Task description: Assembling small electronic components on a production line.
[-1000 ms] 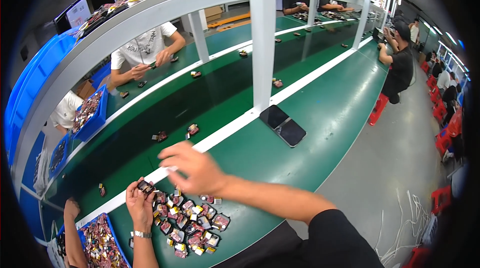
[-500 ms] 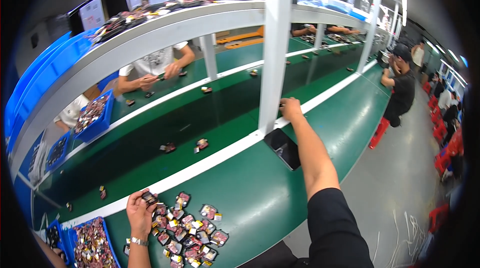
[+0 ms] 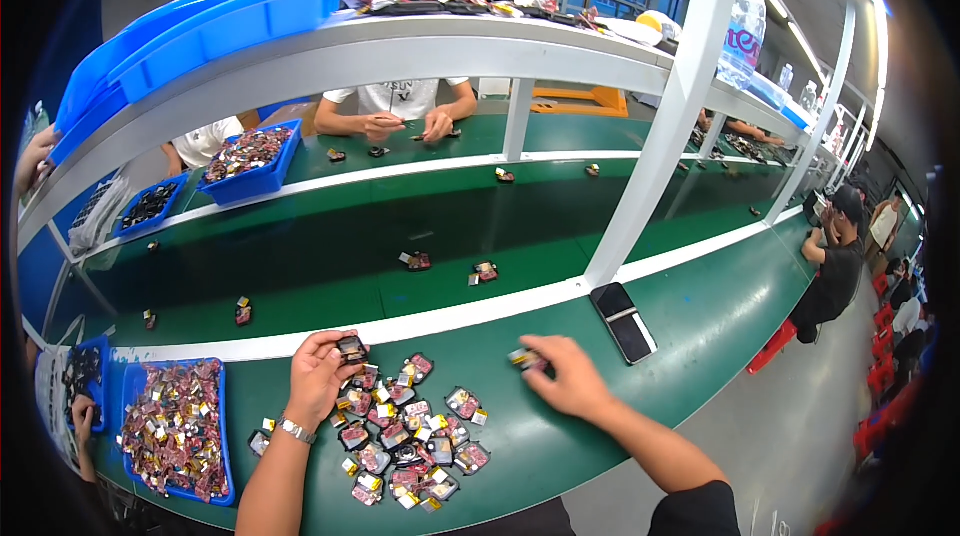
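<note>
My left hand [image 3: 316, 382], with a metal-band watch on its wrist, pinches a small black plastic housing [image 3: 351, 348] at the far left edge of a pile. That pile holds many small electronic assemblies [image 3: 410, 428], dark casings with reddish boards and yellow-and-white tabs, lying loose on the green bench. Right of the pile, my right hand [image 3: 572, 376] hovers with its fingers closed on a small electronic assembly [image 3: 527, 359], slightly blurred. A black phone-like device [image 3: 625, 324] lies on the bench beyond the right hand.
A blue bin [image 3: 226, 436] full of similar assemblies stands left of my left arm. Beyond a white rail [image 3: 420, 317], a green conveyor [image 3: 350, 271] carries scattered assemblies. A white post [image 3: 655, 136] rises by the phone-like device. Co-workers sit across and to the right.
My right hand has come back from beside the white post toward the pile, and an assembly now shows in its fingers. My left hand keeps holding the black housing. The view has turned right-to-left.
</note>
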### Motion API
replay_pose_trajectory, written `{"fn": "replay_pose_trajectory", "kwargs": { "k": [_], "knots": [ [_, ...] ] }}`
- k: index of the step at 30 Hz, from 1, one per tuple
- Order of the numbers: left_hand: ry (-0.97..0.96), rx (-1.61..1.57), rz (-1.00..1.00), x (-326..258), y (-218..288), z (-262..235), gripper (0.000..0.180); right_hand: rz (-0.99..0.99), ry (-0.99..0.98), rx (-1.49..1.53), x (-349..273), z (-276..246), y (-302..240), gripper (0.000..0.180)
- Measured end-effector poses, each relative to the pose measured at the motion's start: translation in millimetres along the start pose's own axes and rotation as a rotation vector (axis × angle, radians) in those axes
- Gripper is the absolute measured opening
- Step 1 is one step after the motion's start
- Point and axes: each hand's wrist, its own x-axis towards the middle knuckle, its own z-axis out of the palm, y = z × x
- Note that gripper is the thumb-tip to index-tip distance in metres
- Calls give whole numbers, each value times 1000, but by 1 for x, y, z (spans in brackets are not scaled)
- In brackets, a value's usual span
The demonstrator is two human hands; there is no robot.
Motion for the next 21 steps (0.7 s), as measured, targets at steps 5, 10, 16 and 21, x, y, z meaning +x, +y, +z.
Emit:
{"fn": "replay_pose_trajectory", "kwargs": {
  "k": [5, 10, 16, 21],
  "knots": [
    [-24, 13, 2, -6, 7, -2, 20, -145, -274, -41, 64, 19, -19, 51],
    [-68, 5, -25, 1, 0, 2, 22, 191, 240, -257, 156, 51, 41, 54],
    [-54, -9, -32, -10, 12, -1, 21, 238, 128, -201, 171, 74, 42, 30],
    [-84, -55, -60, -1, 8, 5, 22, 225, 120, -296, 164, 69, 48, 31]
  ]
}}
